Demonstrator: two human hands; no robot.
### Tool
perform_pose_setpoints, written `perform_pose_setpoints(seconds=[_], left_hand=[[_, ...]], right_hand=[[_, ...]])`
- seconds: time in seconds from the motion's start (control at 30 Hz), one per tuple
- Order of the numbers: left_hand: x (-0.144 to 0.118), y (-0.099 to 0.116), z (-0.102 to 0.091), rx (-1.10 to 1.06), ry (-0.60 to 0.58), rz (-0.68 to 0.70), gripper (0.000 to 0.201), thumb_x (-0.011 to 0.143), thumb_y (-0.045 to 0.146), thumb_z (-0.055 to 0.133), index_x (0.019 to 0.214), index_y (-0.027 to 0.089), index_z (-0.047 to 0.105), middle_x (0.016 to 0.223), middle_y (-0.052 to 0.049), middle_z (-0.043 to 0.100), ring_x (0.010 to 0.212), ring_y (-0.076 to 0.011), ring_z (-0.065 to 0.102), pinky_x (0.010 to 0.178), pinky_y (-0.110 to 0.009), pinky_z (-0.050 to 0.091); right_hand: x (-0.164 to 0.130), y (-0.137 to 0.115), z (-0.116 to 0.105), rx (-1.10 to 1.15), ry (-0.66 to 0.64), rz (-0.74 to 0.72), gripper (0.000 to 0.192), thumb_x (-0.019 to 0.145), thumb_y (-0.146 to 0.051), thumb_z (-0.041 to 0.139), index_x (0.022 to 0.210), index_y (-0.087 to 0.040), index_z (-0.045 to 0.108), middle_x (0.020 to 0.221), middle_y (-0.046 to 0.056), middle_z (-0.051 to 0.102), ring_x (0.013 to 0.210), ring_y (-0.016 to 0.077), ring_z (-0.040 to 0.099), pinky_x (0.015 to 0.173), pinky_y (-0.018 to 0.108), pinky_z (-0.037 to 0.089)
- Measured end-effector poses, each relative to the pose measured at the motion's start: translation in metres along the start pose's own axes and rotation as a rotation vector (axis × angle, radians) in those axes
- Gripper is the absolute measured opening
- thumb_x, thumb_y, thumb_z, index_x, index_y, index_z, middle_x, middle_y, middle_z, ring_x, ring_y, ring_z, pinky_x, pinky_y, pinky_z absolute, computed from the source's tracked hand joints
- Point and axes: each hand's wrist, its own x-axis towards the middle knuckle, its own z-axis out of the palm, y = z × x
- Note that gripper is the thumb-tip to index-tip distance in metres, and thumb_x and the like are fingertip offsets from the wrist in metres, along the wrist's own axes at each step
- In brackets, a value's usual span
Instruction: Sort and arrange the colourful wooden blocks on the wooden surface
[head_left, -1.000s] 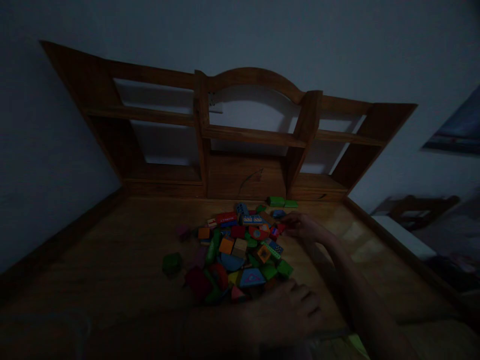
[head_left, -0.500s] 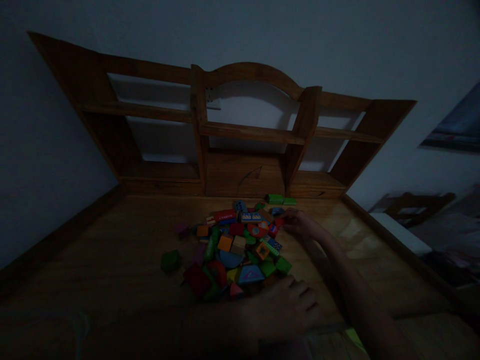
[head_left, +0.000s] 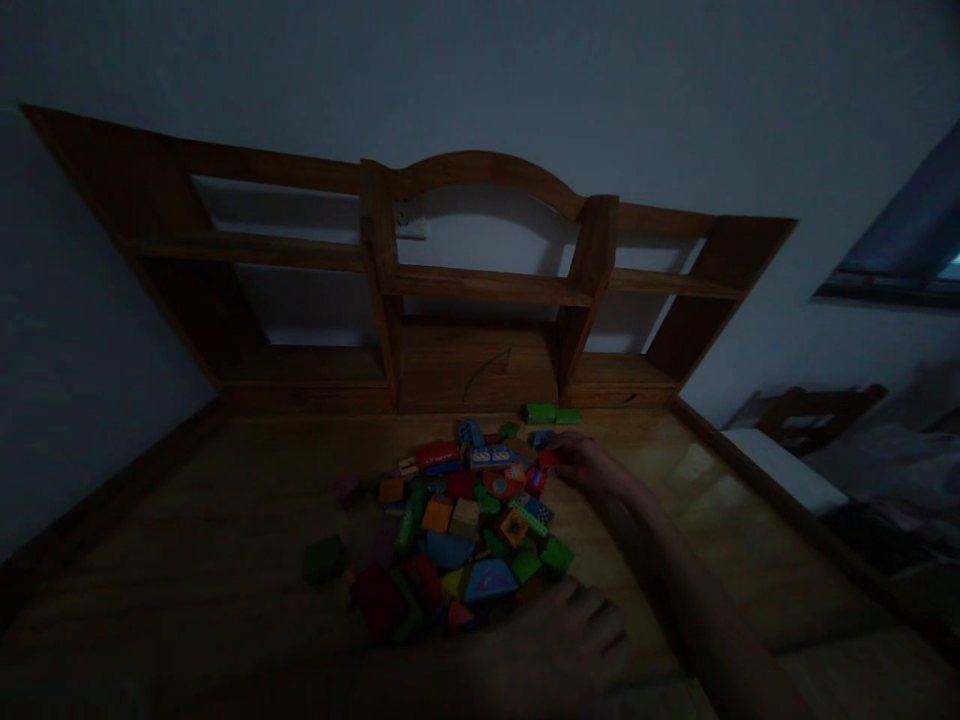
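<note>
Many blocks lie heaped at the middle of a wooden desk, in dim light. The right hand extends over the right side of the heap, its fingers bent and its fingertips at a small red block; whether they grip it cannot be told. The left hand, its forearm crossing the near side from the left, is palm down just beside the heap's near right edge, with fingers loosely bent and slightly apart. Near its wrist is a blue trapezoid. An orange cube and a tan cube sit side by side at mid-heap. Apart from the heap are a dark green block to the left and two bright green blocks at the far right, before the shelf.
</note>
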Motion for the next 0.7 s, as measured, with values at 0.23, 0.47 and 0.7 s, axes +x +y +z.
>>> perform_pose_setpoints(seconds=[0.23, 0.47, 0.7], left_hand=[[0.003, -0.002, 0.009, 0.034, 0.049, 0.006, 0.022, 0.100, 0.034, 0.051, 0.097, 0.014, 0.058, 0.092, -0.003, 0.056, 0.082, -0.0190, 0.052, 0.069, -0.034, 0.039], [0.003, -0.002, 0.019, 0.072, 0.072, 0.001, 0.020, 0.099, 0.034, 0.053, 0.097, 0.015, 0.056, 0.090, -0.002, 0.055, 0.080, -0.0190, 0.051, 0.066, -0.033, 0.039], [0.002, -0.002, 0.014, 0.048, 0.016, -0.008, 0.019, 0.099, 0.033, 0.054, 0.099, 0.015, 0.055, 0.094, -0.002, 0.055, 0.085, -0.0193, 0.051, 0.072, -0.034, 0.040]], right_hand=[[-0.003, 0.000, 0.002, 0.012, 0.011, 0.019, 0.033, 0.081, -0.016, 0.069, 0.114, -0.021, 0.071, 0.114, 0.007, 0.072, 0.104, 0.0248, 0.067, 0.095, 0.038, 0.050], [-0.002, 0.010, 0.006, 0.028, 0.020, -0.021, 0.033, 0.083, -0.021, 0.070, 0.116, -0.024, 0.070, 0.117, 0.007, 0.072, 0.109, 0.0256, 0.065, 0.097, 0.039, 0.049], [-0.003, 0.011, 0.009, 0.057, 0.050, -0.014, 0.032, 0.083, -0.022, 0.073, 0.115, -0.021, 0.071, 0.117, 0.008, 0.072, 0.109, 0.0256, 0.065, 0.097, 0.039, 0.049]])
